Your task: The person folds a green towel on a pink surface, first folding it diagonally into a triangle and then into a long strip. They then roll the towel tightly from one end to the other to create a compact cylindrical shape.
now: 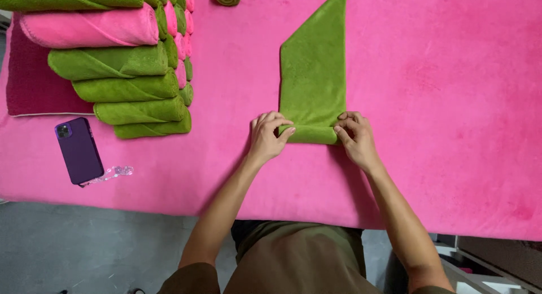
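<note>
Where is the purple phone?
In the head view, the purple phone lies on the pink cloth at the left, just below the stack of rolled towels and well left of the left hand.

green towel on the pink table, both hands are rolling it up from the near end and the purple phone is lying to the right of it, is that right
Not quite: the purple phone lies to the left of the green towel, below the stack of rolled towels, as the head view shows. The rest holds: the left hand and right hand grip the rolled near end on the pink table.
</note>
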